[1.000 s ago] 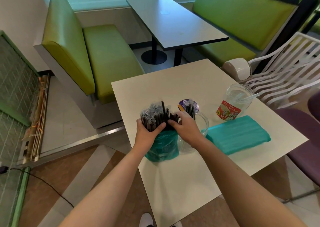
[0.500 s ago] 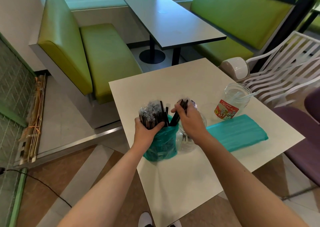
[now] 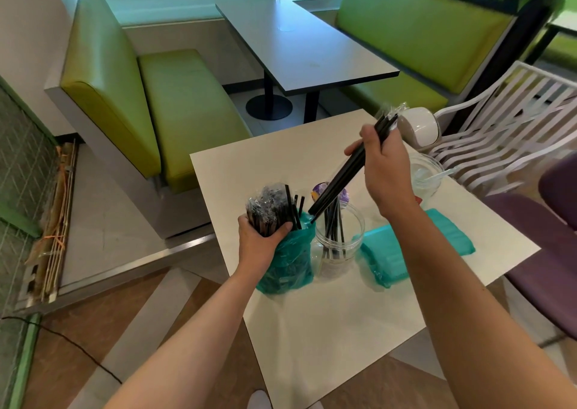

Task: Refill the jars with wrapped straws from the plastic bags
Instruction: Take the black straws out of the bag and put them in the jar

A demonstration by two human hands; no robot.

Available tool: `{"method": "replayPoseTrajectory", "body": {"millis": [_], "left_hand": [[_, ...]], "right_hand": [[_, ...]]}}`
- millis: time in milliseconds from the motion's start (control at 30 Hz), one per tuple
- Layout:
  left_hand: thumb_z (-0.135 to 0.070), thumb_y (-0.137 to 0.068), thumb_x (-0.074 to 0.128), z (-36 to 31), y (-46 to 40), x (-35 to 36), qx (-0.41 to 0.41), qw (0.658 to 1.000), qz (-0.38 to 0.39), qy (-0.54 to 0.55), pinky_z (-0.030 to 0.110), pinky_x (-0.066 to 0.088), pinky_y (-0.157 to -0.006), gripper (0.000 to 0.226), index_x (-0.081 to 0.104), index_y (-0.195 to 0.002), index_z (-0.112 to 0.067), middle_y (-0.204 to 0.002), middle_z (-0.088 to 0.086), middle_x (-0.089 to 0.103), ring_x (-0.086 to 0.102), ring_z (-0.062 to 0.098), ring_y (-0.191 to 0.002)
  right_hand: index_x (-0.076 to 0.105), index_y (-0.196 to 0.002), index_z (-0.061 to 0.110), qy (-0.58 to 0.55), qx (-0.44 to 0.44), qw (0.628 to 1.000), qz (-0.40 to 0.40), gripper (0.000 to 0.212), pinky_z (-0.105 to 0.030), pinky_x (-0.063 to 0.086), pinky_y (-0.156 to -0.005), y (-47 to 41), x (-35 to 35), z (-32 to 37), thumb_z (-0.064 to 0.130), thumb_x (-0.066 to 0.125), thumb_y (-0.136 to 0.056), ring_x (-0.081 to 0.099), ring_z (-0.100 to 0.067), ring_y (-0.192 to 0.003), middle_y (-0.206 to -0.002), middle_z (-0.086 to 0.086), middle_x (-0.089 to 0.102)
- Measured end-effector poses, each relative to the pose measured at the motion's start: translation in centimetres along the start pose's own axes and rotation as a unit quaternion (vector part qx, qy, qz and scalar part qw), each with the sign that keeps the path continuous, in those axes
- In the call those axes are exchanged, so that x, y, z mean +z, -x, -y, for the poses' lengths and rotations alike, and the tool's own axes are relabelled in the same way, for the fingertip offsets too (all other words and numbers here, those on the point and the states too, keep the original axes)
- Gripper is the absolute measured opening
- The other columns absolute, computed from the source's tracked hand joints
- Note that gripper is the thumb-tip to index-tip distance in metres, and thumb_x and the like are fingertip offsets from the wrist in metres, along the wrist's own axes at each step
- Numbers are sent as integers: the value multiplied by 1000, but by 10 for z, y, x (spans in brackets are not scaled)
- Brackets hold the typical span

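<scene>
Wrapped black straws (image 3: 343,174), a small handful in clear film sleeves, are up in the air slanting over the clear plastic jar (image 3: 339,243) that sits mid-table, lower tips hanging just above the jar's mouth. The right hand (image 3: 382,171) has its fingers curled round the bunch near the upper end. The left hand (image 3: 260,240) is gripping the neck of the teal plastic bag (image 3: 288,262) just left of the jar, squeezing the big remaining bundle of straws (image 3: 270,209) that pokes out the top. A few straws already stand inside the jar. Right of the jar lies a second, flat teal bag (image 3: 415,252), and behind that there's another clear jar (image 3: 424,174), though it's mostly hidden by the right wrist so I can't say what's in it.

Handling-wise I'd guess these weigh nothing and are stiff enough to stay straight, but the film is slick and they'll fan out or slide if held loosely, so pinch them firmly mid-length and drop them tips-first
</scene>
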State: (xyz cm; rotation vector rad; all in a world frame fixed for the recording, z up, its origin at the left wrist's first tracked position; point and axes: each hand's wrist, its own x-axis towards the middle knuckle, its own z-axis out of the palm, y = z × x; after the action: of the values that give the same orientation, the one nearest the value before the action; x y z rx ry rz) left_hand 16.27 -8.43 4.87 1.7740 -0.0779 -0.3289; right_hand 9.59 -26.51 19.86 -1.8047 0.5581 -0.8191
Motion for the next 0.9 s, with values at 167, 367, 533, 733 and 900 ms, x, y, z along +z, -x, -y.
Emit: {"method": "replayPoseTrajectory", "body": {"millis": [167,367,533,733,900], "left_hand": [[-36,-70,87,1,-1,0,-1,1000,-1,1,28,42,-89,72,33,-116,-23,-121,-2,49,50,15,-111],[-36,-69,87,2,-2,1,-7,1000,-5,1,28,43,-88,73,33,-116,-22,-121,-1,50,51,16,-110],[-39,-68,87,4,-2,2,-5,1000,-2,-4,29,43,-89,73,33,-116,-24,-122,-1,50,52,16,-111],[-43,-66,87,10,-4,1,-5,1000,-4,-7,34,47,-95,75,35,-115,-23,-123,1,52,54,19,-114],[-39,-68,87,9,-3,-1,-3,1000,2,-6,30,44,-93,74,34,-117,-22,-123,0,51,52,17,-114]], "right_hand": [[42,-87,29,29,-23,999,-32,18,-22,45,-68,-1,-5,5,34,39,-104,58,-6,-71,-75,5,65],[45,-103,16,119,13,992,37,23,-33,45,-72,-3,0,-19,38,38,-103,59,-15,-80,-91,-1,66],[54,-106,3,214,116,961,129,33,-43,50,-87,5,25,-68,35,45,-101,53,-25,-87,-117,-16,44],[49,-111,7,236,131,955,119,31,-34,43,-80,28,43,-101,21,68,-89,56,-28,-98,-113,-12,56],[46,-120,8,225,104,966,69,46,-37,46,-93,40,47,-106,12,73,-83,55,-27,-107,-127,-11,44]]}}
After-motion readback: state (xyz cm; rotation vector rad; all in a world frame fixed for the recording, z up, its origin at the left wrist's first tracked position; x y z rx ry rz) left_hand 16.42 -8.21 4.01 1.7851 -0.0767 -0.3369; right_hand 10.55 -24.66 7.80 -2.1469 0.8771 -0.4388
